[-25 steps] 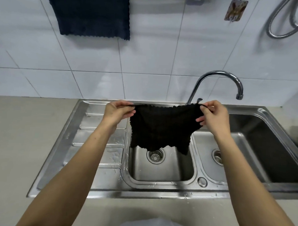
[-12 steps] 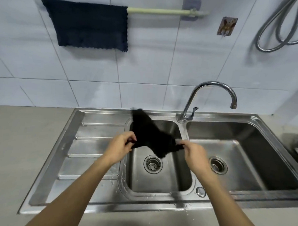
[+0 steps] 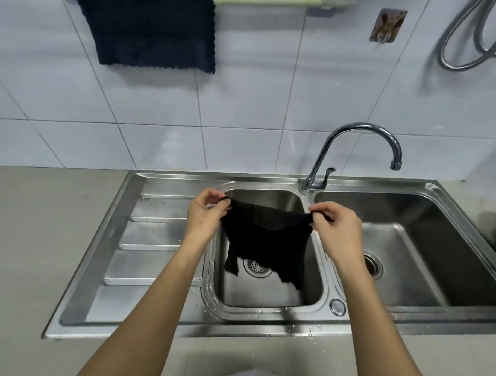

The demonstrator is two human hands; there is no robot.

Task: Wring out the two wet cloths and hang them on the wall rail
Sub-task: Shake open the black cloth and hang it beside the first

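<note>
A black cloth (image 3: 267, 240) hangs spread over the small middle sink basin (image 3: 265, 293). My left hand (image 3: 204, 217) pinches its upper left corner and my right hand (image 3: 336, 228) pinches its upper right corner. The cloth's top edge sags between the two hands and its ragged lower edge dangles above the drain. A dark blue cloth (image 3: 151, 27) hangs draped over the left part of the pale green wall rail (image 3: 277, 1) at the top of the tiled wall.
A curved chrome tap (image 3: 356, 147) rises behind the basins, its spout over the large right basin (image 3: 414, 252). A ribbed steel draining board (image 3: 148, 240) lies left. A metal hose (image 3: 475, 33) loops at top right. A wall hook plate (image 3: 387, 24) is right of the rail.
The cloth was flicked down and bunched between my hands half a second ago. Now it is pulled out flat again and hangs by its two top corners, lower over the basin.
</note>
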